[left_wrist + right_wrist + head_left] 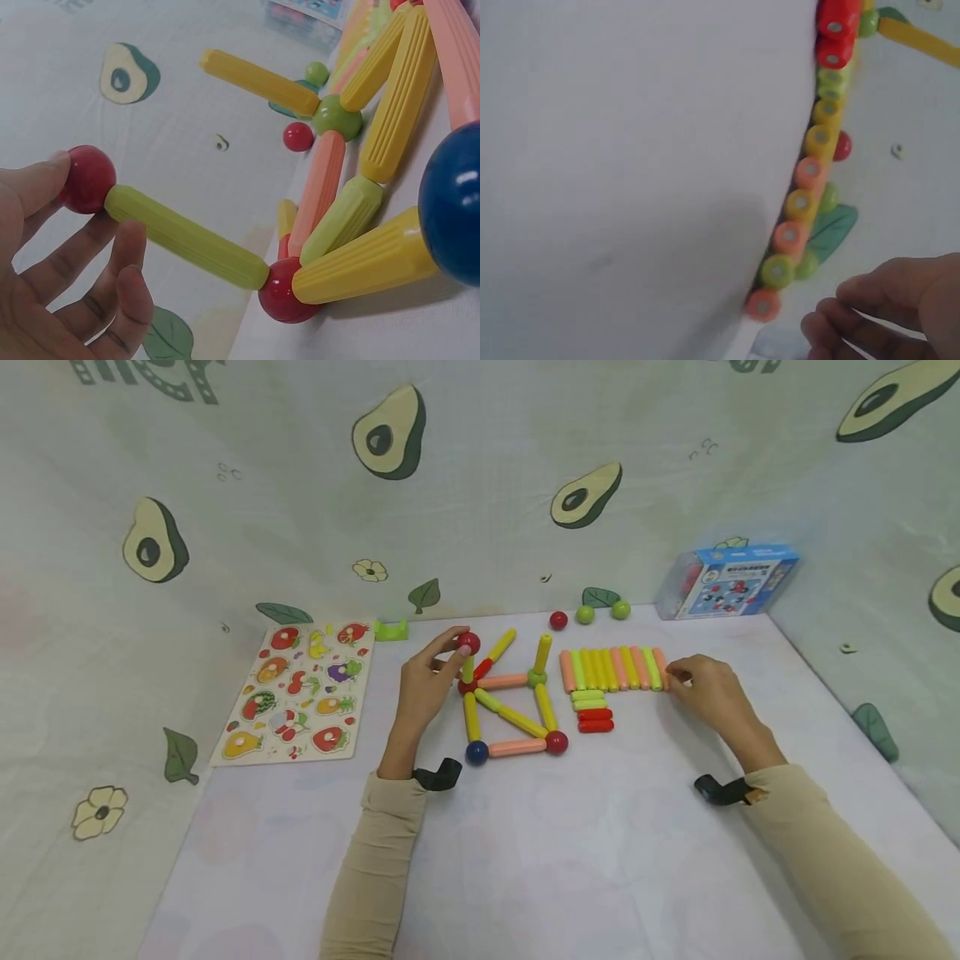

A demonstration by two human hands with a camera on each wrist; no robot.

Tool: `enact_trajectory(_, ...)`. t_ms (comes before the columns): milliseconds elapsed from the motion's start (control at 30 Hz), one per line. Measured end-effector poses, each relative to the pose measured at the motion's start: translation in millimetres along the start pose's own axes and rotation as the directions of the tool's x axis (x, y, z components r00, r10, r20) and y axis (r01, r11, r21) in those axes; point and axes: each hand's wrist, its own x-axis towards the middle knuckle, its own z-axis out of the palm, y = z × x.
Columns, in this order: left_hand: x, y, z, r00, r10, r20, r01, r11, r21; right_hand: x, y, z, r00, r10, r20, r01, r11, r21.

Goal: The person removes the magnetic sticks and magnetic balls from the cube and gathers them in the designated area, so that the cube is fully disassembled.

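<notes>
My left hand pinches a red ball between thumb and fingers. That ball sits on the upper end of a lime-green rod standing from a red corner ball. Below lies a square of magnetic rods and balls, with a blue ball at its near left corner and a yellow rod upright from the green ball. Loosely bent, the fingers of my right hand are beside the end orange rod of a row; whether they touch it is unclear.
Red rods and short green rods lie below the row. Behind it are a red ball and two green balls. A fruit puzzle board is at left, a blue box at back right.
</notes>
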Motion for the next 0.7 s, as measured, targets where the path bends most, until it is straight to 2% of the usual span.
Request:
enact_trajectory(100, 0.3, -0.1, 1.1, 1.0, 0.001, -0.001, -0.001, 1.0, 0.005, 2.5, -24, -1, 1.0, -0.026, 0.0, 0.026, 0.999, 0.036)
enact_trajectory(200, 0.0, -0.1, 1.3, 1.0, -0.002, -0.002, 0.002, 1.0, 0.014, 10.1, -51, 2, 0.995, -0.103, -0.003, 0.103, 0.991, 0.09)
enact_trajectory(433, -0.9, -0.7, -1.4, 1.0, 0.004, -0.017, -0.004, 1.0, 0.017, 38.3, -112, 13, 0.958, -0.286, 0.024, 0.277, 0.944, 0.177)
enact_trajectory(567, -0.8, -1.7, -0.3, 1.0, 0.003, -0.014, -0.003, 1.0, 0.017, 52.1, -130, 20, 0.939, -0.342, 0.036, 0.329, 0.923, 0.201)
enact_trajectory(700, 0.1, -1.3, 1.0, 1.0, 0.003, -0.008, -0.003, 1.0, 0.019, 56.4, -138, 22, 0.911, -0.412, 0.036, 0.397, 0.895, 0.202)
